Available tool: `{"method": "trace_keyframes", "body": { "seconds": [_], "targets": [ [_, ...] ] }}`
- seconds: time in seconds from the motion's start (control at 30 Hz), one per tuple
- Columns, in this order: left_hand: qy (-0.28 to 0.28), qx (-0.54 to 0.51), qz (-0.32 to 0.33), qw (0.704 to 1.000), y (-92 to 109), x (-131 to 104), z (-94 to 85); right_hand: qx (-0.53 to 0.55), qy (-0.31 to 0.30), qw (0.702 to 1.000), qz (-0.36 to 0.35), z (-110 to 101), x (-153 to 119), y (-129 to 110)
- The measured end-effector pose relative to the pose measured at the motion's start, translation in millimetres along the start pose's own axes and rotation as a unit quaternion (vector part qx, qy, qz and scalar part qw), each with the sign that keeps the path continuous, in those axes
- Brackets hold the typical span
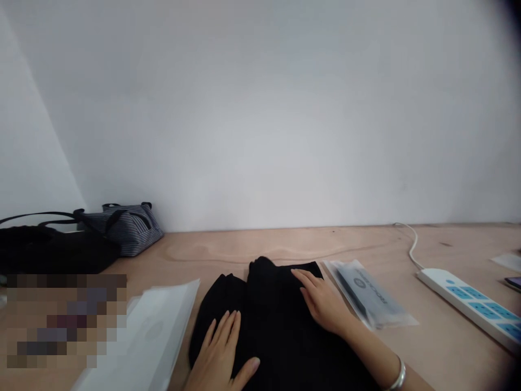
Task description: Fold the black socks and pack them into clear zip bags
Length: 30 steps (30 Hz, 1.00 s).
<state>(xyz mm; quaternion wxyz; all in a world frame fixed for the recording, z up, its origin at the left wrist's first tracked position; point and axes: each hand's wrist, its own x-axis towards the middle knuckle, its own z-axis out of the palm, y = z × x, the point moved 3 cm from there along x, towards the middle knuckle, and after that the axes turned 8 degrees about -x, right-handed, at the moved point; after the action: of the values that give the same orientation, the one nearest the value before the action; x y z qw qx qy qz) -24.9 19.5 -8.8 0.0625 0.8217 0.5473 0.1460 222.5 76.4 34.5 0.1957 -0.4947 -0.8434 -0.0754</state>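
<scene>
A black garment [277,326] lies spread on the wooden table at the bottom centre, with two rounded folds at its far edge. My left hand [220,353] rests flat on its left part, fingers and thumb apart. On the upper right part lies my right hand [323,304], fingers extended over the cloth, a silver bangle on that wrist. Left of the garment is a stack of translucent white plastic bags [142,336]. To its right sits a clear printed bag [364,293] with something dark inside.
A white power strip [472,304] with blue sockets and a cable is at the right. A striped bag [130,231] and a black bag [61,250] stand at the back left. Behind the table [301,241] rises a pale wall. One area at the left is pixelated.
</scene>
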Motion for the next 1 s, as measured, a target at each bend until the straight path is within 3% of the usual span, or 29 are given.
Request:
{"method": "trace_keyframes", "body": {
  "seconds": [0.17,0.33,0.5,0.63,0.77,0.83,0.93,1.0],
  "targets": [
    [-0.009,-0.008,-0.005,1.000,0,-1,0.8,-0.021,-0.126,0.991,0.029,23,-8,25],
    [-0.040,-0.026,-0.001,0.999,12,6,-18.0,-0.036,-0.147,0.988,0.024,28,-9,29],
    [-0.033,-0.021,0.109,0.993,52,43,-26.5,-0.024,-0.107,0.994,0.003,13,-8,20],
    [-0.033,0.009,0.094,0.995,66,82,-11.3,0.040,-0.149,0.987,-0.039,7,-14,13],
    [0.004,0.065,0.003,0.998,45,87,-19.5,0.028,-0.183,0.981,-0.049,12,-18,15],
    [0.024,0.116,-0.049,0.992,25,74,-33.8,0.008,-0.189,0.981,-0.043,14,-16,17],
    [-0.004,0.186,-0.130,0.974,-5,50,-52.7,-0.027,-0.181,0.983,-0.029,12,-13,18],
    [0.002,0.209,-0.151,0.966,-16,40,-61.8,-0.051,-0.176,0.983,-0.018,8,-12,18]
  ]
}}
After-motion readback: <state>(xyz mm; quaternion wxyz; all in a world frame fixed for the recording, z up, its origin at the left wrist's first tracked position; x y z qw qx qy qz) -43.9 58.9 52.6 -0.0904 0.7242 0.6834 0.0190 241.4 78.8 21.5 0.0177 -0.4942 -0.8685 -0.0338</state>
